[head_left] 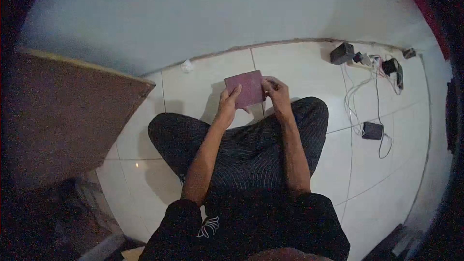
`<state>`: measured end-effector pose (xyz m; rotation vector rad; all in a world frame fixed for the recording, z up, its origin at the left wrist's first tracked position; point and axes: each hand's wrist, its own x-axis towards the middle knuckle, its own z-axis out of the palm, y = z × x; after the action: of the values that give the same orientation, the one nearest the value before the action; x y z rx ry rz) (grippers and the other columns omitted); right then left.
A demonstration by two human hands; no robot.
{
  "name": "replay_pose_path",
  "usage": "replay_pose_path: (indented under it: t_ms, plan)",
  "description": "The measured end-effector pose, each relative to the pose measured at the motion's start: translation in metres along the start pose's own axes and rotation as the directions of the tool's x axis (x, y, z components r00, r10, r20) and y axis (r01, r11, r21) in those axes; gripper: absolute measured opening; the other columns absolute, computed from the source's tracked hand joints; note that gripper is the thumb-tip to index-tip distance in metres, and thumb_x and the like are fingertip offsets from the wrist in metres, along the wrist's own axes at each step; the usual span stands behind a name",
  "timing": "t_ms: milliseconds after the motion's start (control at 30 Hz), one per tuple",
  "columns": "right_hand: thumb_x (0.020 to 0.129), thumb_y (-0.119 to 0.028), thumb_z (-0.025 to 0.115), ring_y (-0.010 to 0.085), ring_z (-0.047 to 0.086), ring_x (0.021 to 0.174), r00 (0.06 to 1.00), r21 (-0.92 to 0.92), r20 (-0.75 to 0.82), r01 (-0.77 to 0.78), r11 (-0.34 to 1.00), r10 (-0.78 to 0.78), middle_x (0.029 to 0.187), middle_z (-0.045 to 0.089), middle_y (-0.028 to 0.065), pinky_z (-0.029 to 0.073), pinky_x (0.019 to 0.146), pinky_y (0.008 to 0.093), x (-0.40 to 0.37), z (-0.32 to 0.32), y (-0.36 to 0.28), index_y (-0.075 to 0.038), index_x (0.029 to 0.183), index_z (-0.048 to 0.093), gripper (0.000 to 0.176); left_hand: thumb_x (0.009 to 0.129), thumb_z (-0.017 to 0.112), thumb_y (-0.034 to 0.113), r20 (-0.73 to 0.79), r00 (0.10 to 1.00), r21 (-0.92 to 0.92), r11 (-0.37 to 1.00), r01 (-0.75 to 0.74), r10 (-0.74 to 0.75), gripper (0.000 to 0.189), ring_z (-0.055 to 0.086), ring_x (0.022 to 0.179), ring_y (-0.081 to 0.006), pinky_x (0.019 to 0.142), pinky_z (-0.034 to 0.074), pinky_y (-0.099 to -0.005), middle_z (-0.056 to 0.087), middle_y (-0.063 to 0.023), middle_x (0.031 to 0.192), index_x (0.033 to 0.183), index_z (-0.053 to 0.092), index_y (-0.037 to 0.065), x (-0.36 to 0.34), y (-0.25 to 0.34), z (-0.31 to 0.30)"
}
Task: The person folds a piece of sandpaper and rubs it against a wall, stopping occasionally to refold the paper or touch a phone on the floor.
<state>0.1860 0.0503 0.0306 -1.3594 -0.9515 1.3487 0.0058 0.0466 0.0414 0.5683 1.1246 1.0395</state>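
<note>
A flat, roughly square maroon thing that looks like a small book (249, 91) is held above the floor in front of my crossed legs. My left hand (228, 104) grips its lower left side, thumb on the front face and the other fingers behind. At its right edge, the curled fingers of my right hand (275, 92) pinch the border. Its back is hidden, and no writing can be made out on the front.
White floor tiles (309, 75) stretch to the wall (208, 14). On the right, a power strip with plugs (365, 61) and loose cables sits near a black box (342, 53). A small dark device (372, 131) lies closer. A brown panel (72, 116) stands left; a crumpled white scrap (187, 66) lies by the wall.
</note>
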Motion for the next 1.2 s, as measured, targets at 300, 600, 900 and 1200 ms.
replay_pose_path:
  t_ms: [300,600,900,1200]
  plan:
    - [0.086,-0.009,0.068,0.0103,0.060,0.078,0.986,-0.196,-0.031,0.155,0.968,-0.164,0.086,0.067,0.0072,0.050,0.071,0.0264,-0.010,0.017,-0.017,0.004,0.097,0.068,0.017,0.095,0.055,0.038,-0.149,0.963,0.341,0.926,-0.163,0.224,0.039,0.058,0.078,-0.0128,0.068,0.048,-0.0291,0.061,-0.0039,0.081,0.097,0.059,-0.001,-0.003,-0.005,0.004]
    - [0.087,-0.006,0.066,0.0091,0.058,0.077,0.982,-0.082,-0.009,0.187,0.979,-0.189,0.087,0.066,0.0067,0.048,0.071,0.0244,-0.004,0.015,-0.014,0.004,0.099,0.067,0.016,0.091,0.058,0.045,-0.151,0.985,0.132,0.989,-0.067,0.087,0.046,0.054,0.087,-0.0112,0.078,0.045,-0.0298,0.061,-0.0062,0.096,0.102,0.060,0.000,-0.006,0.003,0.011]
    - [0.089,-0.012,0.064,0.0093,0.056,0.072,0.989,-0.060,-0.038,0.139,0.988,-0.141,0.086,0.065,0.0042,0.045,0.064,0.0238,-0.001,0.015,-0.008,0.003,0.106,0.065,0.022,0.093,0.056,0.044,-0.056,0.993,0.078,0.992,-0.096,0.100,0.044,0.056,0.081,-0.0095,0.075,0.045,-0.0276,0.061,-0.0008,0.087,0.101,0.062,0.002,-0.011,0.012,0.012]
    - [0.091,-0.015,0.063,0.0103,0.056,0.076,0.993,0.015,-0.079,0.084,0.996,-0.082,0.095,0.065,0.0094,0.048,0.071,0.0259,-0.006,0.020,-0.025,0.005,0.117,0.061,0.033,0.091,0.058,0.046,-0.072,0.996,0.136,0.990,-0.047,0.057,0.046,0.056,0.085,-0.0100,0.079,0.046,-0.0280,0.061,-0.0018,0.096,0.105,0.061,0.002,-0.017,0.019,0.019]
